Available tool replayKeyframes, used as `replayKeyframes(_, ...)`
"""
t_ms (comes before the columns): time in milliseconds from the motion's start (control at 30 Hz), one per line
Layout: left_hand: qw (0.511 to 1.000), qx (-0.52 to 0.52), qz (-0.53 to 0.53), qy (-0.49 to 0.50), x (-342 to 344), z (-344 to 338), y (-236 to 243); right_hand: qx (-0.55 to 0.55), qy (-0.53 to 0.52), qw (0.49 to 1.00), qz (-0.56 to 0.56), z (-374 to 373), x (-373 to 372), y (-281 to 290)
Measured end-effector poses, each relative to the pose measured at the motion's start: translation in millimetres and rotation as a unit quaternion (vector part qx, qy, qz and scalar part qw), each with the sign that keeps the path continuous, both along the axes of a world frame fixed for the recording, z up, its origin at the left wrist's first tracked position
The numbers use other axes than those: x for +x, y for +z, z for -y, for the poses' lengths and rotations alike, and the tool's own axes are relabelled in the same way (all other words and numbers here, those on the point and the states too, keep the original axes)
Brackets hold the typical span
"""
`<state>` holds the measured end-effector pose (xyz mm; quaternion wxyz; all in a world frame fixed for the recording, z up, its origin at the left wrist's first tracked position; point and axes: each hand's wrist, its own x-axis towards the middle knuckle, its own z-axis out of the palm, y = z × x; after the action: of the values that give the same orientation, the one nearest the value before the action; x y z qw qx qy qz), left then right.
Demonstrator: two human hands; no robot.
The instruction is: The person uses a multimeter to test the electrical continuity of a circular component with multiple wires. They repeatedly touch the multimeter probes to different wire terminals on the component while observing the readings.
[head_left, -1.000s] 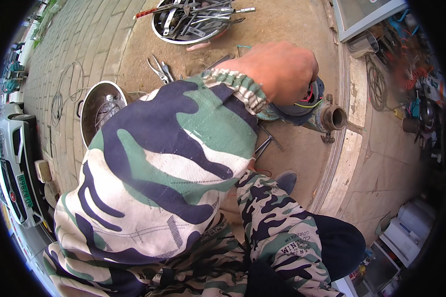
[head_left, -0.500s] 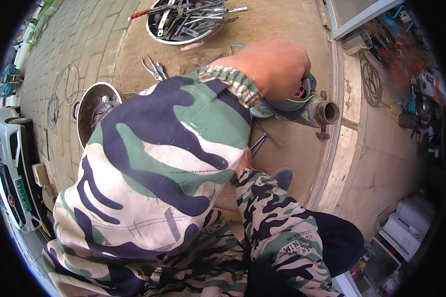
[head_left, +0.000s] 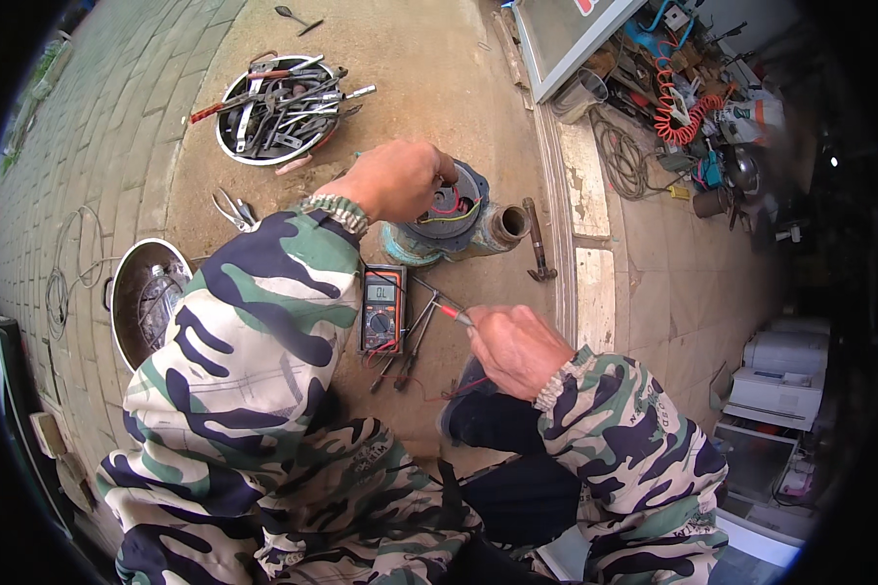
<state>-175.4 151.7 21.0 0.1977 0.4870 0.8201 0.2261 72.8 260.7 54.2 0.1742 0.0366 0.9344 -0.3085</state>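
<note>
My left hand (head_left: 398,185) reaches over the open round end of a worn blue-green pump (head_left: 410,244), its fingers bent down near red and yellow-green wires (head_left: 456,207). What those fingertips grip is hidden. In my right hand (head_left: 519,349) is a red test probe (head_left: 449,310), its tip pointing up and left, apart from the pump. Between my arms lies an orange and black multimeter (head_left: 382,310), with a lit display and red and black leads. Metal rod tools (head_left: 418,331) lie beside the meter.
A bowl full of wrenches and other tools (head_left: 281,109) stands at the far left, with pliers (head_left: 232,208) nearer. Left of my sleeve is a metal basin (head_left: 124,302) holding a plastic bottle. A hammer (head_left: 537,244) lies right of the pump, by the door track (head_left: 562,234).
My right hand has come out from behind the left sleeve and shows the red probe. The left arm has drawn aside, uncovering the multimeter. The whole view has shifted.
</note>
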Motion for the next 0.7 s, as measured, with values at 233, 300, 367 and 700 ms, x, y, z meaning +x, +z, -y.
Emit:
replayKeyframes(233,0.999,0.022,0.026,-0.029,10,-22,2,0.168,-0.156,0.971,-0.074,-45,-4,-14)
replayKeyframes(300,0.999,0.019,0.022,-0.028,9,-19,-2,0.174,-0.151,0.97,-0.076,-43,-11,-24)
replayKeyframes(367,1.0,0.009,0.021,-0.022,8,-17,-1,0.181,-0.153,0.968,-0.081,-39,-16,-31)
replayKeyframes(700,0.999,0.005,0.017,-0.033,7,-16,1,0.167,-0.161,0.967,-0.102,-41,-26,-48)
